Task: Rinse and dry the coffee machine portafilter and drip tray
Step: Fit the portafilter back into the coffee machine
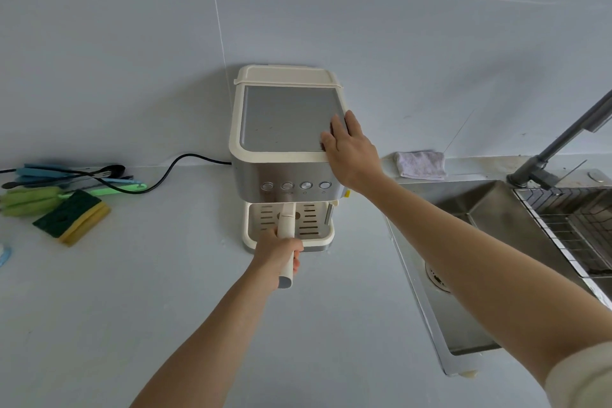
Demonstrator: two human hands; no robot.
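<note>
At nine o'clock lies a green-and-yellow scouring sponge (72, 217). At centre, your left hand (277, 257) wraps tight around the cream portafilter handle (286, 243), which juts toward six o'clock over the slotted cream drip tray (309, 222) in the cream-and-steel coffee machine (286, 156). Your right hand (352, 152) lies flat, fingers spread, on its top. At three o'clock, the steel sink (470, 209).

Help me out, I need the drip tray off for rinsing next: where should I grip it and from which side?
Likely by its front lip, from the front. The drip tray sits at the base of the coffee machine, back and sides boxed in. The portafilter handle, held by the left hand, overhangs it, so clear that first.
</note>
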